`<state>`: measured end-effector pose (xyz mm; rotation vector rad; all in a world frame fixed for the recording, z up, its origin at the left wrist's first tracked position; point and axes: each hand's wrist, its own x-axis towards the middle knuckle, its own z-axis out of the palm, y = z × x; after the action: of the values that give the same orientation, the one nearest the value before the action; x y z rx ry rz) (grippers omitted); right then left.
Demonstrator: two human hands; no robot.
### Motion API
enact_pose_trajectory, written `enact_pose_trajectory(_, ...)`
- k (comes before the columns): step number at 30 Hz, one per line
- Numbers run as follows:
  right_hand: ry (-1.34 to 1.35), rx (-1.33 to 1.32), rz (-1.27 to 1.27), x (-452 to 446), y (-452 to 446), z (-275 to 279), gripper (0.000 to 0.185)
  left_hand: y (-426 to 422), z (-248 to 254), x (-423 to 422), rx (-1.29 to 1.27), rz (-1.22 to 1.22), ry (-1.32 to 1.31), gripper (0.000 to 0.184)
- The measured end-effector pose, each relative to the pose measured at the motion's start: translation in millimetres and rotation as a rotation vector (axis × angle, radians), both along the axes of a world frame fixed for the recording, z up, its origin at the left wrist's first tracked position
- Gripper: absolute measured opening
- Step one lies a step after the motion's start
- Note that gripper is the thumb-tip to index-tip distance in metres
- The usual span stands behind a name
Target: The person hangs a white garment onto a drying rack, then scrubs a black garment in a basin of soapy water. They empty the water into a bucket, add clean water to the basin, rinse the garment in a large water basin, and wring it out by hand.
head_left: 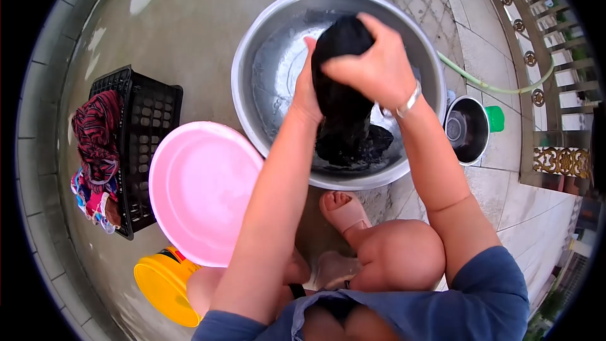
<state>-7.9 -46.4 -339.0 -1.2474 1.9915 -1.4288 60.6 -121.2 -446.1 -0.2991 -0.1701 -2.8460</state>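
Note:
A bundle of wet black cloth [343, 38] is gripped between both hands above a large metal basin [252, 22]. My left hand [305, 91] is closed on the cloth's left side, most of its fingers hidden behind the fabric. From the right, my right hand [380, 66] grips the cloth, its thumb across the front. The lower end of the fabric hangs down into the shallow water [271, 63] in the basin. A silvery bracelet [410, 100] circles my right wrist. What kind of garment the cloth is, I cannot tell.
A pink basin [205, 192] stands left of the metal one. Beyond it is a black plastic crate [151, 113] with patterned clothes [98, 132]. A yellow bucket [165, 287] sits at lower left. On the right are a metal pot [467, 129], green container [495, 119], hose [499, 88] and railing.

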Motion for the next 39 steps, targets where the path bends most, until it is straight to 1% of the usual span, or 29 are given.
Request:
enact_pose_trajectory(1, -0.080, -0.068, -0.108, -2, -8, 5, 0.030, 22, 34, 6, -0.185, 0.283, -0.301, 0.067)
enact_pose_trajectory(3, -0.195, -0.146, -0.341, -7, -26, 3, 0.027, 37, 31, 7, -0.293, 0.328, -0.178, 0.065)
enact_pose_trajectory(4, -0.108, -0.160, -0.378, -10, -32, 3, 0.026, 45, 33, 2, -0.417, 0.486, -0.339, 0.060)
enact_pose_trajectory(5, -0.020, -0.083, -0.380, -17, -36, -7, 0.031, 43, 36, 2, -0.697, 0.561, -0.420, 0.055)
enact_pose_trajectory(7, 0.111, 0.194, -0.230, -29, -36, -21, 0.040, 39, 33, 3, -0.784, 0.525, -0.502, 0.044)
enact_pose_trajectory(8, 0.156, 0.278, -0.040, -35, -27, -25, 0.039, 34, 31, 10, -0.746, 0.341, -0.638, 0.041)
enact_pose_trajectory(9, 0.248, 0.274, 0.163, -44, -16, -22, 0.033, 34, 33, 18, -0.694, 0.265, -0.739, 0.028)
enact_pose_trajectory(11, -0.238, 0.112, 0.478, -81, -3, -43, 0.041, 36, 28, 34, -0.461, 0.141, -0.624, 0.021)
enact_pose_trajectory(12, -0.620, -0.134, 0.738, -97, -3, -71, 0.042, 38, 24, 40, -0.273, 0.039, -0.445, 0.020)
enact_pose_trajectory(13, -1.051, -0.347, 0.694, -90, -5, -103, 0.053, 43, 15, 39, -0.116, -0.004, -0.261, 0.022)
enact_pose_trajectory(16, -1.348, -0.406, 0.735, -22, -7, -104, 0.056, 59, 2, 33, 0.210, -0.135, 0.061, 0.032)
enact_pose_trajectory(17, -1.445, -0.439, 0.798, -6, -8, -94, 0.056, 64, -3, 31, 0.232, -0.175, 0.051, 0.033)
enact_pose_trajectory(19, -1.493, -0.445, 0.701, -11, -13, -101, 0.031, 71, -1, 34, 0.061, -0.155, -0.046, 0.039)
enact_pose_trajectory(20, -1.289, -0.262, 0.564, -18, -14, -99, 0.026, 71, 3, 39, -0.058, -0.113, -0.161, 0.036)
enact_pose_trajectory(21, -1.079, -0.084, 0.428, -25, -14, -93, 0.021, 65, 5, 40, -0.058, -0.113, -0.163, 0.036)
enact_pose_trajectory(23, -0.749, 0.162, 0.280, -31, -12, -98, 0.020, 55, 9, 41, -0.466, -0.126, -0.790, 0.032)
enact_pose_trajectory(24, -0.562, 0.273, 0.294, -35, -14, -107, 0.022, 54, 12, 37, -0.747, -0.108, -0.993, 0.027)
enact_pose_trajectory(25, -0.355, 0.384, 0.298, -35, -16, -113, 0.022, 55, -23, 32, -1.008, 0.080, -0.932, 0.028)
enact_pose_trajectory(27, 0.025, 0.599, 0.285, -29, -20, -116, 0.024, 63, -58, 24, -1.461, 0.246, -1.175, 0.035)
enact_pose_trajectory(28, 0.024, 0.598, 0.280, -27, -23, -123, 0.024, 66, -47, 22, -1.488, 0.215, -1.260, 0.046)
enact_pose_trajectory(29, 0.160, 0.749, 0.230, -25, -27, -133, 0.026, 69, -42, 22, -1.487, 0.208, -1.261, 0.046)
enact_pose_trajectory(30, 0.305, 0.894, 0.183, -21, -29, -134, 0.028, 70, -34, 21, -1.543, 0.114, -1.377, 0.048)
enact_pose_trajectory(32, 0.288, 0.908, 0.164, -19, -29, -135, 0.030, 69, -15, 22, -1.631, -0.029, -1.510, 0.051)
enact_pose_trajectory(33, 0.263, 0.920, 0.144, -16, -30, -133, 0.031, 65, -19, 26, -1.632, -0.020, -1.513, 0.051)
enact_pose_trajectory(34, 0.252, 0.888, 0.191, -15, -29, -122, 0.040, 59, -25, 31, -1.551, 0.117, -1.333, 0.050)
enact_pose_trajectory(36, -0.049, 0.605, 0.256, -19, -17, -106, 0.051, 51, -19, 40, -1.295, 0.311, -0.996, 0.042)
enact_pose_trajectory(37, -0.312, 0.455, 0.388, -25, -12, -102, 0.060, 45, -16, 44, -1.009, 0.121, -0.989, 0.037)
enact_pose_trajectory(38, -0.730, 0.321, 0.443, -28, -3, -98, 0.058, 38, -11, 53, -0.748, -0.002, -0.859, 0.039)
enact_pose_trajectory(39, -0.962, 0.083, 0.568, -34, 2, -99, 0.058, 33, 1, 61, -0.491, -0.116, -0.718, 0.041)
